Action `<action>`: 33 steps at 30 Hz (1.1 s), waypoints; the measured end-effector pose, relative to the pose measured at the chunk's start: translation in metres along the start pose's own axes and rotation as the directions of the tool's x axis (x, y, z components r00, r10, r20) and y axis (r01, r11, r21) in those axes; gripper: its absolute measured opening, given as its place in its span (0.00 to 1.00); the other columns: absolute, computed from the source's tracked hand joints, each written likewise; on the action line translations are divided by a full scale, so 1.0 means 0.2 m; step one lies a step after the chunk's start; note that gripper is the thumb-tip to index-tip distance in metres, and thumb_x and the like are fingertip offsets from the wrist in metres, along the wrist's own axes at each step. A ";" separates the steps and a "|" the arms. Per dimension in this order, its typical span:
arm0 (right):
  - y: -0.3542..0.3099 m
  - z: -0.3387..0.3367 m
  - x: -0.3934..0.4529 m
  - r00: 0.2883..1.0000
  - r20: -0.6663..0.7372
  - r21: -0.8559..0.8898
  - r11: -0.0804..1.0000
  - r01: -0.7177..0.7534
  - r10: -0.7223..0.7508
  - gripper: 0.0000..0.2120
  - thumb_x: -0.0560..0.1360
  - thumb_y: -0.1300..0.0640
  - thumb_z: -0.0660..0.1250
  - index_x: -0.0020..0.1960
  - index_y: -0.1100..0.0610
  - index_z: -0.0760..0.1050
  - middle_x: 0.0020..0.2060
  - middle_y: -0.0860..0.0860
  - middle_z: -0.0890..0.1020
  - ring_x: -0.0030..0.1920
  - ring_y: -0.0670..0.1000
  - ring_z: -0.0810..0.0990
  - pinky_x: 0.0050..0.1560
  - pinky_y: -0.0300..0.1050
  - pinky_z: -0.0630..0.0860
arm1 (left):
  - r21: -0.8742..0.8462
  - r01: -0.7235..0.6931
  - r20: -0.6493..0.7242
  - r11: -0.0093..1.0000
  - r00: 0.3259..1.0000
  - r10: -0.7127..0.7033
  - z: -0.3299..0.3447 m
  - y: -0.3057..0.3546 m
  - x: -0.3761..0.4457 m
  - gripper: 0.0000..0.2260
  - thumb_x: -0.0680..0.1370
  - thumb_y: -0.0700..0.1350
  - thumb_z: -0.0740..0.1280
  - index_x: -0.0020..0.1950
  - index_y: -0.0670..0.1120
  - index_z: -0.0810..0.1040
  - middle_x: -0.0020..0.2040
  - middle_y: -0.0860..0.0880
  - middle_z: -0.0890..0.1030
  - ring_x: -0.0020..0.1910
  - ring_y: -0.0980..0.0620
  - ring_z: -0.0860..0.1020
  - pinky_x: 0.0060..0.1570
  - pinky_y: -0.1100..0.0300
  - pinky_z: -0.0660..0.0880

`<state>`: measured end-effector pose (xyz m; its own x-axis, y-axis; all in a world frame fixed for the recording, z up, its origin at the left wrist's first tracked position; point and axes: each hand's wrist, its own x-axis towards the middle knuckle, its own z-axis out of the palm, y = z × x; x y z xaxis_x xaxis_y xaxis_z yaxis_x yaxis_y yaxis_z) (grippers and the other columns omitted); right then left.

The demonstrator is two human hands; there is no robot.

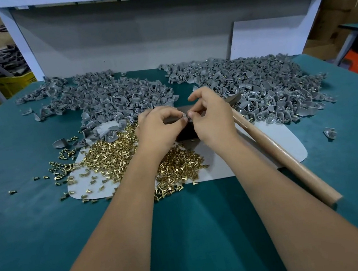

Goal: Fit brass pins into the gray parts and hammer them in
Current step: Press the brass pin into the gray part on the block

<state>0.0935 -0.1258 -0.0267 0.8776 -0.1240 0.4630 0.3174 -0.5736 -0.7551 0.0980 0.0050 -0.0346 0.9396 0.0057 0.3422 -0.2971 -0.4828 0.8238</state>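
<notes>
My left hand and my right hand meet at the middle of the table, fingertips pinched together on a small gray part that is mostly hidden between them. Whether a pin is in it cannot be seen. Under the hands sits a dark block. A heap of brass pins lies on a white sheet below my left wrist. A wooden-handled hammer lies on the table to the right of my right arm, its head hidden behind my right hand.
Two big heaps of gray parts cover the back of the green table: one at the left, one at the right. Stray pins and a lone gray part lie apart. A white board leans behind.
</notes>
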 end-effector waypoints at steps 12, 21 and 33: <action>0.02 0.00 -0.03 0.997 0.004 -0.043 0.996 0.072 -0.072 0.10 0.74 0.66 0.66 0.49 0.52 0.74 0.37 0.43 0.78 0.44 0.48 0.77 0.46 0.46 0.75 | 0.005 0.035 -0.006 0.999 0.999 -0.035 0.00 0.01 -0.01 0.10 0.75 0.49 0.73 0.38 0.64 0.78 0.51 0.61 0.78 0.68 0.47 0.67 0.68 0.42 0.65; 0.05 -0.08 0.01 0.993 -0.051 0.149 0.984 -0.094 0.103 0.08 0.76 0.59 0.64 0.48 0.50 0.81 0.40 0.39 0.80 0.41 0.35 0.76 0.40 0.29 0.70 | -0.039 0.063 0.031 0.997 0.998 -0.062 0.00 0.01 -0.01 0.05 0.75 0.51 0.74 0.41 0.61 0.81 0.52 0.62 0.78 0.66 0.45 0.71 0.62 0.38 0.72; 0.03 -0.06 0.01 0.999 0.047 -0.043 0.999 -0.003 0.005 0.05 0.71 0.59 0.72 0.38 0.51 0.81 0.40 0.44 0.77 0.43 0.45 0.76 0.46 0.42 0.72 | -0.018 0.026 0.012 0.999 1.000 -0.026 0.00 0.01 -0.01 0.08 0.74 0.49 0.74 0.41 0.63 0.79 0.56 0.55 0.81 0.66 0.44 0.72 0.68 0.43 0.67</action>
<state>0.0937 -0.1388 -0.0243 0.8951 -0.0887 0.4370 0.2990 -0.6076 -0.7358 0.0961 0.0045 -0.0340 0.9490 0.0076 0.3152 -0.2754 -0.4664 0.8406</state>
